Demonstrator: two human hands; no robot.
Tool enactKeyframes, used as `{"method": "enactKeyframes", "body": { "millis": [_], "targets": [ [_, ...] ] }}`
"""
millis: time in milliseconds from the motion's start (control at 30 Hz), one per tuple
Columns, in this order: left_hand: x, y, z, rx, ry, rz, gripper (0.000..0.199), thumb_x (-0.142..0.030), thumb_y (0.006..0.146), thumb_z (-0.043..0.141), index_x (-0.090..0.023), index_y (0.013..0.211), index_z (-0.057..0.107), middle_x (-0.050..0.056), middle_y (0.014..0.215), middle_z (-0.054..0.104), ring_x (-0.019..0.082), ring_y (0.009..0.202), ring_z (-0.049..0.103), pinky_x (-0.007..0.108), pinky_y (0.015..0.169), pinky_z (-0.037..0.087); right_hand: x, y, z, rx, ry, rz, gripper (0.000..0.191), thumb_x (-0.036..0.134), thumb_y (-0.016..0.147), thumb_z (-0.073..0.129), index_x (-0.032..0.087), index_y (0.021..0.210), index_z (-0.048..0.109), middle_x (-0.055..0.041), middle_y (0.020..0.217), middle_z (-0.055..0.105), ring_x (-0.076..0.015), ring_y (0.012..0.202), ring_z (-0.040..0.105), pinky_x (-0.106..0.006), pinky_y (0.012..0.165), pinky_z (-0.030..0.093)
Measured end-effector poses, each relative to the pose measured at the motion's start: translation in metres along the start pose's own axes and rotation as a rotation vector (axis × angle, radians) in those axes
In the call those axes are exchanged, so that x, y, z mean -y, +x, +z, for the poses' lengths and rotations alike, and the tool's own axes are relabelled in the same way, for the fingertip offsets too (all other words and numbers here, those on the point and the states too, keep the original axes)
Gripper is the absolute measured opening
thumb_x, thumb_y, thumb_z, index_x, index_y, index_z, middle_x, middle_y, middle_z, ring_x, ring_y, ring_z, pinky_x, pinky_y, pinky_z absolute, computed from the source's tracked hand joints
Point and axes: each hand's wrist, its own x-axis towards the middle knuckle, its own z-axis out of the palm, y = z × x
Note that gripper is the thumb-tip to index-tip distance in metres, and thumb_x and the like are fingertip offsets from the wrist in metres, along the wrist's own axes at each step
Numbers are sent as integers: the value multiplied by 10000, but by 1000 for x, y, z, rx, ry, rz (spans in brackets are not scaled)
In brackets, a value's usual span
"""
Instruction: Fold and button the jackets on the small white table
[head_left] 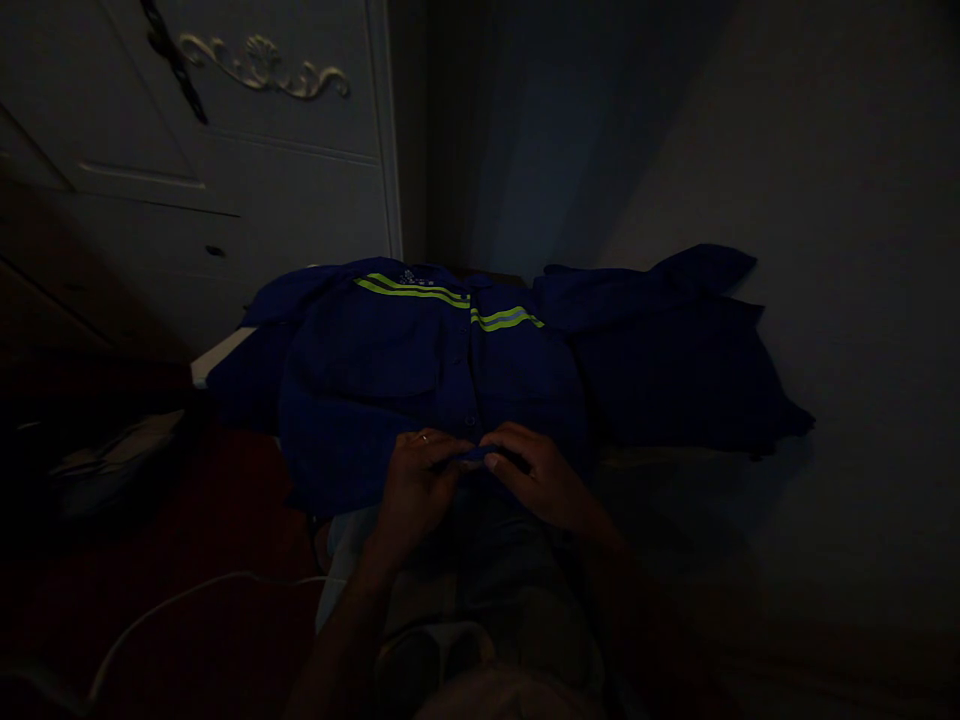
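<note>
A dark blue work jacket with yellow-green reflective stripes lies spread out before me, its buttoned front facing up. My left hand pinches the lower front edge, near the button line. Right beside it, my right hand grips the same edge between thumb and fingers. Both sets of fingertips almost meet there. A ring shows on a left finger. The exact bit of cloth or button between the fingertips is too dark to make out.
More dark blue cloth extends to the right, beside a plain wall. A white cabinet with carved trim stands behind on the left. A white cable runs across the red floor. Dark items lie at far left.
</note>
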Motion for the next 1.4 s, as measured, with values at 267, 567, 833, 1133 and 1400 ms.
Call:
{"method": "enactKeyframes", "body": {
  "millis": [267,567,833,1133,1400],
  "targets": [
    [6,7,-12,145,-40,198,112,-179,843,655,-242,830,746,16,788,738,167,775,671,342,791,455,0,-5,-4,22,-58,-73,190,261,962,481,171,1012,640,-55,917,632,-147,833,601,-265,750,465],
    [15,12,-13,118,-195,192,86,-287,834,693,-215,836,740,36,756,712,175,757,656,328,751,478,-12,1,3,-22,146,52,177,294,901,581,169,949,698,-36,879,674,-143,810,625,-257,725,468],
    [7,8,-9,90,-171,84,124,-288,863,628,-191,830,698,34,750,679,169,732,622,304,691,474,-8,0,0,-59,179,36,170,293,883,621,190,979,716,-51,952,705,-161,881,651,-286,801,491],
    [12,14,-8,110,-134,66,70,-211,816,663,-207,837,730,41,792,714,175,773,662,298,716,502,-13,4,-3,-67,136,-8,152,283,893,579,181,953,675,-44,913,662,-153,840,616,-280,784,471],
    [13,11,-5,95,-160,135,73,-174,818,646,-202,828,714,44,781,713,173,766,661,302,720,517,-21,9,-9,55,159,-41,177,310,897,572,170,950,666,-46,918,657,-145,833,608,-269,764,470]
  ]
}}
